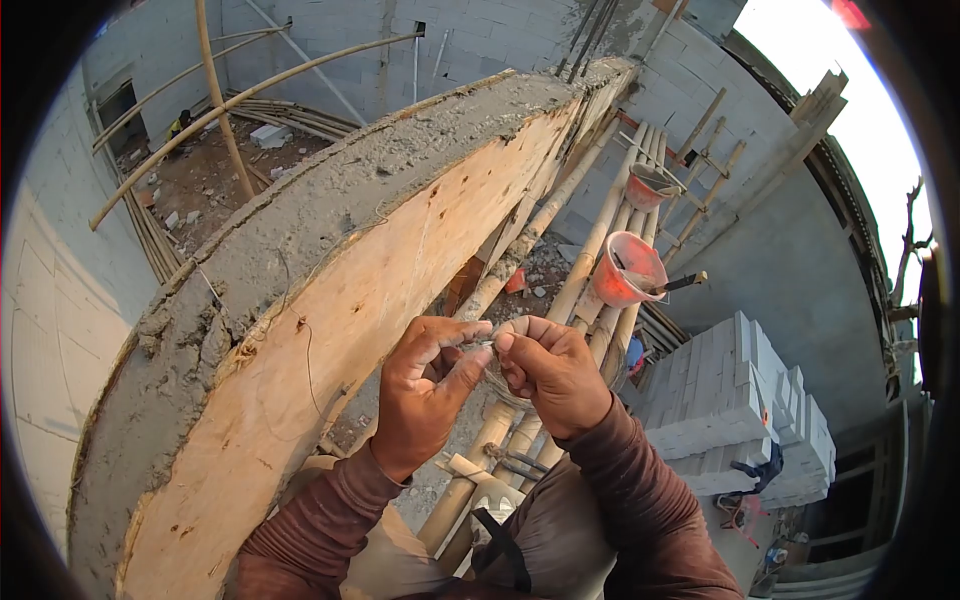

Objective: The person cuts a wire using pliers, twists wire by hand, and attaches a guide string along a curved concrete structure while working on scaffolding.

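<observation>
My left hand (pixel 425 385) and my right hand (pixel 555 370) meet fingertip to fingertip in front of the wooden formwork board (pixel 400 270). Both are pinched on a thin piece, perhaps wire, too small to make out clearly. Under the fingers, partly hidden, hangs a loop of thin wire (pixel 508 392). Left of the hands, the board borders a beam of wet, rough concrete (pixel 330 180). A thin wire (pixel 310 365) curls down over the board's face.
Bamboo poles (pixel 585 265) run below the hands, bearing an orange bucket (pixel 629 270) with a tool and another bucket (pixel 650 187) behind. Stacked pale blocks (pixel 700 390) stand lower right. Bamboo braces (pixel 270 75) cross the upper left; rebar (pixel 590 40) rises at the beam's far end.
</observation>
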`<control>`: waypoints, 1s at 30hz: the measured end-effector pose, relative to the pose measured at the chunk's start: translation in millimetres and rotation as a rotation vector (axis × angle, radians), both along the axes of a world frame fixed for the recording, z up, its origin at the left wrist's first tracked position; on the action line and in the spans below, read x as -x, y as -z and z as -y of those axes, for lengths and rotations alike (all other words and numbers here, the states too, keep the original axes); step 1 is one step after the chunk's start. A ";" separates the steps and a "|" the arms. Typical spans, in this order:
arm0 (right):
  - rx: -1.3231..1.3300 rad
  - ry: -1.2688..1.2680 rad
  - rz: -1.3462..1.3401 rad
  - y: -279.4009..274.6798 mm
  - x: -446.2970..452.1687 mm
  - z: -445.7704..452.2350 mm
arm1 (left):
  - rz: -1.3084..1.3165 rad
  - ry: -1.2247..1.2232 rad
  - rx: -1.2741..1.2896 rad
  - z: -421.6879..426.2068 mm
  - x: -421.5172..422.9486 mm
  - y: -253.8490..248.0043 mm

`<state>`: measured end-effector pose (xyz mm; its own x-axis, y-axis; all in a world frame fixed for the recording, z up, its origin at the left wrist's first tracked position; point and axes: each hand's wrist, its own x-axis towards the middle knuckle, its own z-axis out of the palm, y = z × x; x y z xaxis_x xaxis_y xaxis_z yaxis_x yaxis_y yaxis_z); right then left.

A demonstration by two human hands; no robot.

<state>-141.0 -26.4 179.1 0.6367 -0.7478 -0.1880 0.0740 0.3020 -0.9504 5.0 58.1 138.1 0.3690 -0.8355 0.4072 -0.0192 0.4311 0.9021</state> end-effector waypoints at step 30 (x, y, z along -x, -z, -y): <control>0.102 -0.121 -0.075 1.0 -6.3 -4.0 | 0.066 -0.118 -0.011 -0.5 -5.7 1.8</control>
<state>-134.7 -22.4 178.1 0.7101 -0.6845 -0.1651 -0.0289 0.2059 -0.9781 10.7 58.6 136.3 0.4379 -0.7923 0.4248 -0.1289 0.4123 0.9019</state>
